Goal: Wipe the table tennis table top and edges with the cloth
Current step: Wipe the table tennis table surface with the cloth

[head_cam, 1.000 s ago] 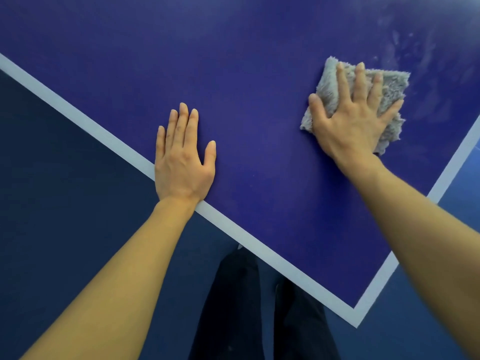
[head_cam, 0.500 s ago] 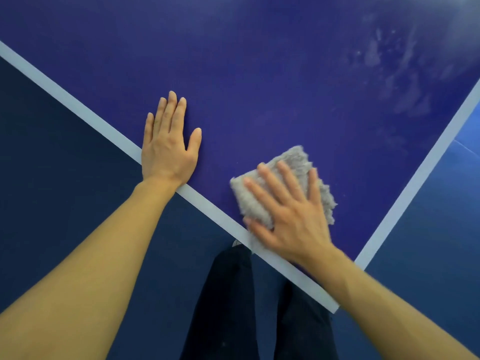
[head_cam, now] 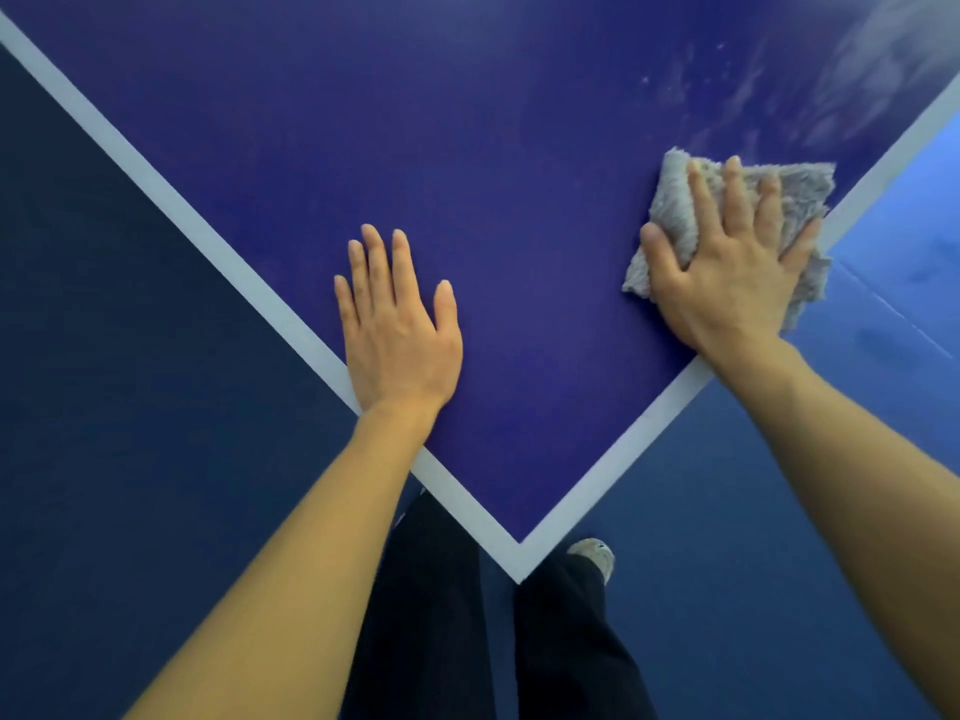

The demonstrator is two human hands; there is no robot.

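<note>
One head-worn wide-angle camera looks steeply down from above the near corner of the blue bench [head_cam: 519, 200], close in, facing forward across its top; the wearer's legs [head_cam: 431, 615] and the floor [head_cam: 727, 563] fill the lower frame.

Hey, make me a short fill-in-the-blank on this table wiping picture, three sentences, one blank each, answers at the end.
1. The right hand presses a cloth whose colour is ____.
2. The left hand lies flat on the table top and holds ____.
3. The border line round the table top is ____.
Missing words: grey; nothing; white.
</note>
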